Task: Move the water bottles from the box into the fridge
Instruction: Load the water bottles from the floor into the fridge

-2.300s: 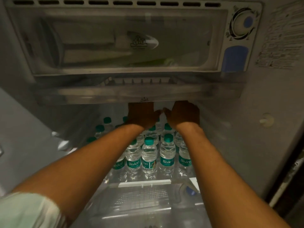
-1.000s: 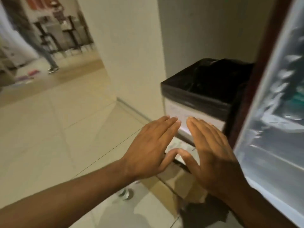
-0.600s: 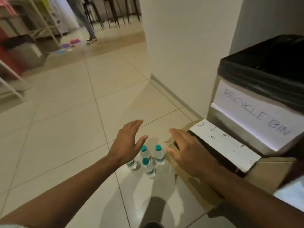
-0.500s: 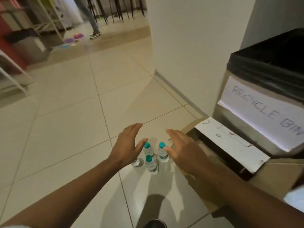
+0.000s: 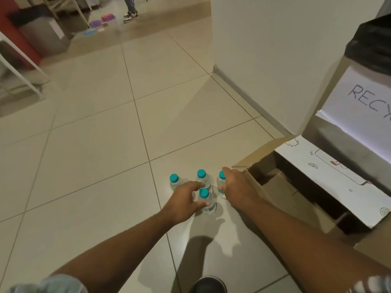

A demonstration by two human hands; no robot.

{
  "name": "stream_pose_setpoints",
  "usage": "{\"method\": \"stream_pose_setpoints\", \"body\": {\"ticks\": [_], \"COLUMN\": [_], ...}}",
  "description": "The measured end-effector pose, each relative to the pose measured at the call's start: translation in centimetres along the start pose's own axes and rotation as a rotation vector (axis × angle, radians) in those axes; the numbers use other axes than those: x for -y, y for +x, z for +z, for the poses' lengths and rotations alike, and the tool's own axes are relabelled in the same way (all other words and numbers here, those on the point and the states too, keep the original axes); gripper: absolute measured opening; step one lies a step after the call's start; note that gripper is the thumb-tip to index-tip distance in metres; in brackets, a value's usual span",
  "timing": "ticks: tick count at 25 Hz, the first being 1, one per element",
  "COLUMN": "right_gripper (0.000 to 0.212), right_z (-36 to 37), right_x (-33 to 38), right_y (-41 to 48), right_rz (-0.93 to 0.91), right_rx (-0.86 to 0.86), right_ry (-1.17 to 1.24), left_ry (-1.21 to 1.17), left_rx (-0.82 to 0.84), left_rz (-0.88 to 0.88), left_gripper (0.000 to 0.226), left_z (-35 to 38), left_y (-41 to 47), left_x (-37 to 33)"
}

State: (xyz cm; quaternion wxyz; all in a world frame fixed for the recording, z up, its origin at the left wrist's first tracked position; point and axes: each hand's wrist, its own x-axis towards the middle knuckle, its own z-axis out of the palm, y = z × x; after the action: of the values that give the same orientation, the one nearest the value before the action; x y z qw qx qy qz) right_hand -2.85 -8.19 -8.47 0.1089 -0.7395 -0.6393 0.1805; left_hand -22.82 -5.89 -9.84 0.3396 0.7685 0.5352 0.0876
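Observation:
Several small water bottles with teal caps stand on the tiled floor just left of the open cardboard box (image 5: 261, 153). My left hand (image 5: 183, 203) curls round the nearest bottle (image 5: 207, 205), thumb on its near side and fingers behind it. My right hand (image 5: 238, 188) wraps the rightmost bottle (image 5: 220, 181) beside the box's corner. Two more bottles (image 5: 174, 181) (image 5: 202, 177) stand free behind my left hand. The box's inside shows only bare cardboard. The fridge is out of view.
A recycle bin (image 5: 359, 106) with a black liner stands behind the box on the right, against a white wall (image 5: 264, 49). My shoe (image 5: 208, 285) is at the bottom edge. Far off, another person's feet (image 5: 130, 15) and metal-legged furniture (image 5: 23, 66) are on the open tiled floor.
My view swung from the fridge shelf full of bottles down to the floor by the box. Both hands dropped from hovering open above the bottles onto two of them.

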Motion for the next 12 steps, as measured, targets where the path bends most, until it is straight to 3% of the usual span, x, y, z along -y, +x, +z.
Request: {"method": "stream_pose_setpoints", "body": {"ticks": [12], "right_gripper": [0.049], "right_z": [1.8], "right_x": [-0.8], "right_y": [-0.6], "right_rz": [0.023], "right_rx": [0.045], "right_ry": [-0.175], "left_ry": [-0.173], "left_rx": [-0.115], "left_rz": [-0.061], "left_gripper": [0.032], "left_z": [3.1], "left_y": [-0.2], "left_x": [0.1]}}
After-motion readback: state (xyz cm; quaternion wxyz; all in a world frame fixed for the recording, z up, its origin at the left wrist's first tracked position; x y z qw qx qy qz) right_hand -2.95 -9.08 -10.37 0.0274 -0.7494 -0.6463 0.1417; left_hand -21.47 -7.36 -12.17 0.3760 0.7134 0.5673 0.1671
